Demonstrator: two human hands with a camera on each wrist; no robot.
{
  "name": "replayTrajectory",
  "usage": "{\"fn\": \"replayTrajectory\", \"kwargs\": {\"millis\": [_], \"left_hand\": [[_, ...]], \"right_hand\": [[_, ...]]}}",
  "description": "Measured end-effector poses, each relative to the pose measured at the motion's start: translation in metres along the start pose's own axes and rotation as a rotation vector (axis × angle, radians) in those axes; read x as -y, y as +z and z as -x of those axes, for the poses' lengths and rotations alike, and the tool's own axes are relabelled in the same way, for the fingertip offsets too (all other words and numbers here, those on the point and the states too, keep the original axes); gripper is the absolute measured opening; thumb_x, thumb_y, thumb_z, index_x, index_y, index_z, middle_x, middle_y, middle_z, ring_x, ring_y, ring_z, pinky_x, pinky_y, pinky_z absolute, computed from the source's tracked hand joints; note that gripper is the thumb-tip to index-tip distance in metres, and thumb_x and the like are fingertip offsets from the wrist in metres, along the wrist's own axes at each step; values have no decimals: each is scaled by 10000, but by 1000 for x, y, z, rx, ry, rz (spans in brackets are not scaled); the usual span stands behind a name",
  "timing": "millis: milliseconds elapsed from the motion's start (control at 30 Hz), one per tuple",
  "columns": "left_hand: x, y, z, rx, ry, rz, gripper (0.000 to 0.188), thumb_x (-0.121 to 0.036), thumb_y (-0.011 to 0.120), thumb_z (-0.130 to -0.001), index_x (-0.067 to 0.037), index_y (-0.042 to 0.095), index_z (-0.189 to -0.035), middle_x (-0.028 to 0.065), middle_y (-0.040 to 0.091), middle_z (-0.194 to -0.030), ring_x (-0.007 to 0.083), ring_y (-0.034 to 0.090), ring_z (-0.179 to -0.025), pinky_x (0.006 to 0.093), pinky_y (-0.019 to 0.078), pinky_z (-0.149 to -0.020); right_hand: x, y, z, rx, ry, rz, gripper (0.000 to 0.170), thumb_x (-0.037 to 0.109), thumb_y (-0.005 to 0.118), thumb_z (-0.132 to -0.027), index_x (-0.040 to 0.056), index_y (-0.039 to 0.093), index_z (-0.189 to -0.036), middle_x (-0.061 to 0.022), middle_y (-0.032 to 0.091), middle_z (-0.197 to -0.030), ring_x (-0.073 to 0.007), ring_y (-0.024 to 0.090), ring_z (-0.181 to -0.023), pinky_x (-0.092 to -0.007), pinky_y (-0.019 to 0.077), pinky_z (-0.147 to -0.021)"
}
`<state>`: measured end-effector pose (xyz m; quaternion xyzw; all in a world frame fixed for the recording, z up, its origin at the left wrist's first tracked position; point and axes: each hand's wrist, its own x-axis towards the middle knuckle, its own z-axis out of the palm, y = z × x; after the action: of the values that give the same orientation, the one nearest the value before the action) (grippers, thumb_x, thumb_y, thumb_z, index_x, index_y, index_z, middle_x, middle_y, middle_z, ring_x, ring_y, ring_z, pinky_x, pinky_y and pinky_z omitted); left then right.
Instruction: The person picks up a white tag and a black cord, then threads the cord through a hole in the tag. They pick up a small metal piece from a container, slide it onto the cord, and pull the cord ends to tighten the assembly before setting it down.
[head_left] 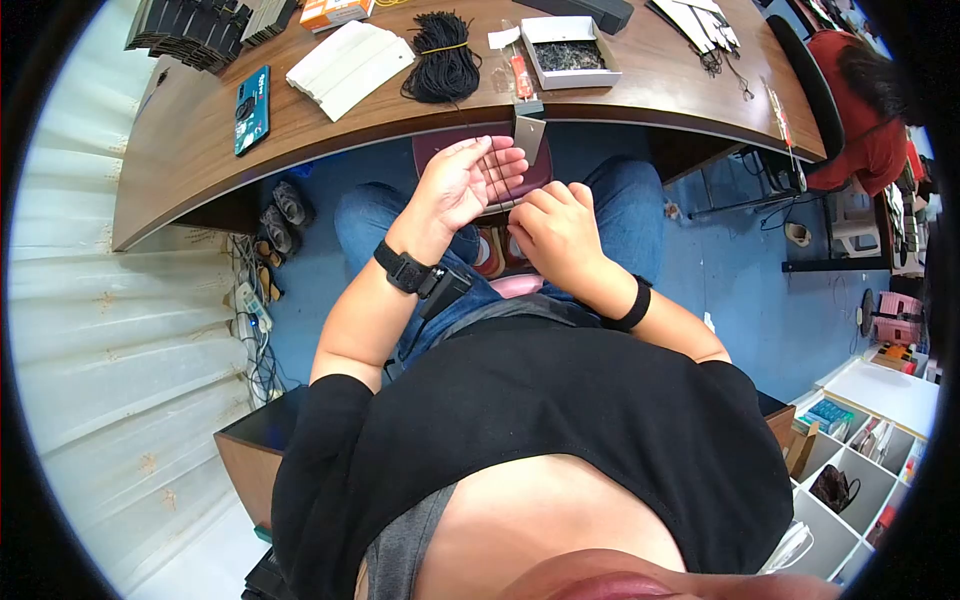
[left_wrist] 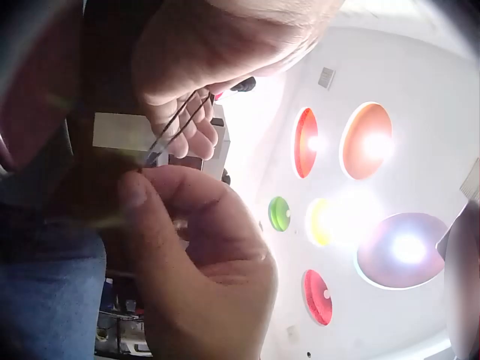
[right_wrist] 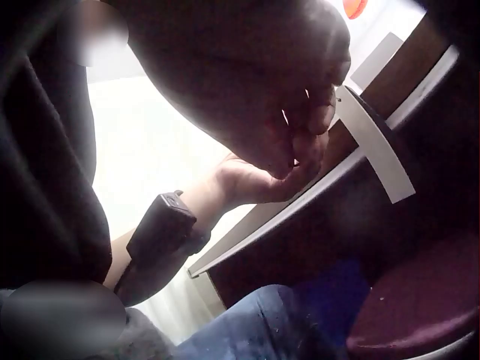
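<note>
The left hand is open, dark cord across it; the right hand seemingly pinches its blurred end.

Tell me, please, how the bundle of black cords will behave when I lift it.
The bundle of black cords is probably floppy: its thin strands bend and splay at the ends. The yellow tie across it should keep it together. It likely won't roll, since it lies spread on the table.

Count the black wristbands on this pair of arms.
2: one wristband on the left wrist, a second wristband on the right. Both are in plain sight.
</note>
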<state>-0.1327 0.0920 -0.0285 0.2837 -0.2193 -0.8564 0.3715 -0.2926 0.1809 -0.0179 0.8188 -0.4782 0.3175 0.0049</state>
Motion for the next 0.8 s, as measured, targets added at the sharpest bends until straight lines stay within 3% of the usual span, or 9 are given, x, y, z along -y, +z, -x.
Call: {"fn": "replayTrajectory", "kwargs": {"millis": [67, 167, 267, 367, 400, 500, 533, 667, 800], "left_hand": [[0, 2, 0, 13, 5, -9, 280, -203, 426, -975, 12, 566, -1086, 148, 643, -981, 262, 632, -917, 395, 522, -835], [0, 11, 3, -37, 17, -38, 232, -198, 436, -975, -15, 576, -1006, 72, 610, -797, 181, 598, -728, 310, 519, -694], [0, 4, -1, 266, -25, 9, 210, -194, 443, -976, -36, 564, -910, -5, 489, -658, 99, 456, -569, 222, 413, -545], [2, 30, 14, 176, 23, -286, 225, -197, 444, -979, -38, 548, -858, -38, 407, -617, 60, 349, -527, 194, 308, -495], [5, 30, 16, 173, 32, -355, 220, -193, 458, -975, -26, 566, -880, -42, 435, -625, 42, 344, -538, 184, 298, -494], [6, 41, 22, 139, 115, -471, 222, -200, 463, -974, -39, 578, -873, -50, 449, -632, 36, 357, -551, 180, 303, -504], [5, 40, 23, 138, 152, -543, 223, -206, 467, -974, -49, 586, -872, -51, 472, -649, 32, 381, -570, 178, 313, -516], [9, 37, 26, 149, 149, -727, 228, -214, 468, -975, -49, 596, -884, -52, 495, -663, 28, 412, -599, 186, 337, -529], [10, 47, 31, 157, 167, -740, 247, -216, 466, -976, -18, 607, -931, -53, 470, -658, 34, 397, -602, 191, 329, -539]], "right_hand": [[-1, -3, 1, 14, 11, -34, 133, 136, 708, -655, 123, 590, -714, 2, 550, -729, -191, 523, -754, -355, 354, -714], [-3, -4, 5, 44, 26, -99, 136, 111, 693, -641, 123, 586, -724, -9, 542, -719, -217, 521, -763, -361, 347, -718], [-4, -12, 5, 145, -10, -228, 98, 129, 684, -709, 87, 617, -766, -23, 579, -731, -173, 561, -722, -327, 405, -690], [-5, -16, 2, 97, 596, -922, 119, 126, 675, -796, 22, 640, -842, -39, 635, -772, -123, 604, -718, -280, 464, -662], [-8, -18, -6, -135, 520, -974, 174, 149, 666, -850, -20, 648, -889, -59, 664, -800, -87, 609, -720, -243, 489, -642], [-30, -24, -18, 57, 712, -1053, 183, 124, 661, -854, -25, 644, -959, -58, 673, -852, -85, 614, -745, -237, 501, -680], [-30, -23, -19, -28, 672, -1182, 170, 94, 644, -867, -33, 633, -979, -58, 656, -876, -89, 599, -783, -226, 489, -718], [-34, -28, -25, 27, 646, -1246, 169, 96, 640, -868, -24, 627, -986, -59, 659, -860, -118, 622, -810, -251, 505, -738], [-37, -28, -27, -73, 730, -1495, 113, 96, 670, -844, -2, 639, -889, -42, 649, -799, -91, 611, -719, -223, 498, -663]]}}
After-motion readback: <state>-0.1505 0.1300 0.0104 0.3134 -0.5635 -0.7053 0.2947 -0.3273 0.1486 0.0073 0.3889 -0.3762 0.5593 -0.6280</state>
